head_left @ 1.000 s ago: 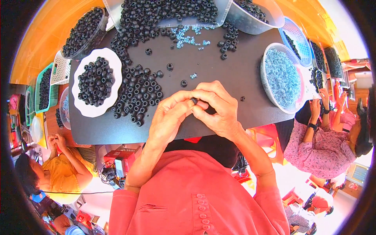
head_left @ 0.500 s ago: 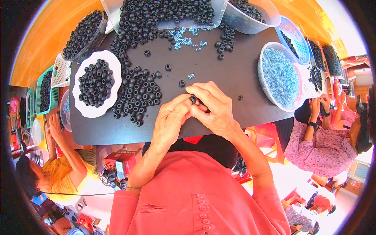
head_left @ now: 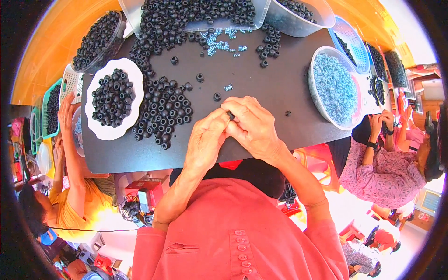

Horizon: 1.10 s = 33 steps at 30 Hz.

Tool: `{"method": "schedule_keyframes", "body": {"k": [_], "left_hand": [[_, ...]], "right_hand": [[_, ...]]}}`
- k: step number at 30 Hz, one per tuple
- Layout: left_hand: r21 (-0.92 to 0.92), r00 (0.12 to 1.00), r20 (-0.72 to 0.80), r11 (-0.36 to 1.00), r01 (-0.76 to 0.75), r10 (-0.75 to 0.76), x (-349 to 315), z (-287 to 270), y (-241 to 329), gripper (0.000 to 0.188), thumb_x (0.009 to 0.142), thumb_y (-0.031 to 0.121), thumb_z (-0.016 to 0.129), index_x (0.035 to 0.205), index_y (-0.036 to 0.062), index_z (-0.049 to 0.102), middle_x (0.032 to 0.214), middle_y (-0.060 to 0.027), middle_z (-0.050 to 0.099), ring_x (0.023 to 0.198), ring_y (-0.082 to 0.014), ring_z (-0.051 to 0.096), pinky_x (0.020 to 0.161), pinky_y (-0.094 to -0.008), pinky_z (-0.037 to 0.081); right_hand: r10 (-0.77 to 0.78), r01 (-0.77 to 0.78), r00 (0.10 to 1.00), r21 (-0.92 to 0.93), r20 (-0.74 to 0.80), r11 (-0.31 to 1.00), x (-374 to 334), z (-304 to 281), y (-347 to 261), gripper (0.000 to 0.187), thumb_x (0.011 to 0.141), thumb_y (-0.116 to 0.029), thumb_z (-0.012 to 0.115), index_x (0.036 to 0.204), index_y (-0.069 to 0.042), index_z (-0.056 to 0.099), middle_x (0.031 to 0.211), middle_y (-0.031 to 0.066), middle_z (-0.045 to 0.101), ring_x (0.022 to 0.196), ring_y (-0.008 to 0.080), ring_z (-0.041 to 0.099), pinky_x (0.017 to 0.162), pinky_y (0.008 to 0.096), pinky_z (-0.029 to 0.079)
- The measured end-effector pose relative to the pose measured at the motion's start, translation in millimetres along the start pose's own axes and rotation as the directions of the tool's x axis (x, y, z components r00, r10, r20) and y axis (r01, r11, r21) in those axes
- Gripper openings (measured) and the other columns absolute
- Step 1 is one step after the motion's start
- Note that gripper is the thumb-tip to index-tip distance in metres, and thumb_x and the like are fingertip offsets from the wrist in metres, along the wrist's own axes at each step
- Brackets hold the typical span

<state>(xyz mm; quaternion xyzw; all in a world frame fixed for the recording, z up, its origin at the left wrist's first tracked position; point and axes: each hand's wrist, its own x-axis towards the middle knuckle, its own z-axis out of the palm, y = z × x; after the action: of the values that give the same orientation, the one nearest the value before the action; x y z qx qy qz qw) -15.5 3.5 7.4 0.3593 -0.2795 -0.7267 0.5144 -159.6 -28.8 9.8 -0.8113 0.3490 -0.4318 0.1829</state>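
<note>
Black part (head_left: 231,115), pinched between left hand (head_left: 205,135) and right hand (head_left: 256,128) fingers (head_left: 239,108), seems unfinished, with many parts (head_left: 163,109) and coils (head_left: 219,45) left loose.

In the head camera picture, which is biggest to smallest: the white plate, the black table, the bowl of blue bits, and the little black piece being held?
1. black table
2. white plate and bowl of blue bits: too alike to rank
3. held black piece: partly covered, but clearly smallest
</note>
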Motion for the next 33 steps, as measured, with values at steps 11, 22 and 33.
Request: {"method": "schedule_keyframes", "body": {"k": [11,22,33], "left_hand": [[-0.052,0.999,-0.021,0.998,-0.039,0.038,-0.7,0.1,-0.5,0.022,0.097,0.019,0.047,0.094,-0.0011,0.056,0.086,0.0,0.052,0.082,-0.0082,0.049,0.078,-0.0257,0.044],[0.019,0.994,-0.098,0.999,-0.049,0.051,-3.9,14.3,5.2,0.038,0.1,0.03,0.042,0.098,-0.0034,0.059,0.094,-0.0068,0.061,0.086,-0.0132,0.057,0.083,-0.0294,0.046],[-0.03,0.979,0.128,0.987,-0.158,0.161,0.9,-3.4,-6.6,0.04,0.101,0.03,0.036,0.102,-0.0034,0.057,0.093,-0.0174,0.064,0.097,-0.0275,0.061,0.092,-0.0397,0.045]], "right_hand": [[-0.01,0.009,1.0,-0.121,-0.006,0.993,0.8,0.8,-2.0,0.038,0.069,-0.005,0.07,0.105,0.0,0.058,0.097,0.0114,0.06,0.08,0.0271,0.057,0.071,0.0371,0.046],[-0.026,0.013,0.99,-0.093,-0.139,0.996,1.6,-8.5,-3.2,0.03,0.066,-0.004,0.074,0.093,-0.003,0.06,0.084,0.0084,0.062,0.065,0.0223,0.055,0.06,0.0337,0.045],[0.303,-0.435,0.868,-0.307,-0.394,0.846,124.8,-156.8,93.3,0.025,0.086,-0.024,0.063,0.085,0.0,0.065,0.065,0.0017,0.057,0.061,0.0095,0.05,0.058,0.0264,0.042]]}}
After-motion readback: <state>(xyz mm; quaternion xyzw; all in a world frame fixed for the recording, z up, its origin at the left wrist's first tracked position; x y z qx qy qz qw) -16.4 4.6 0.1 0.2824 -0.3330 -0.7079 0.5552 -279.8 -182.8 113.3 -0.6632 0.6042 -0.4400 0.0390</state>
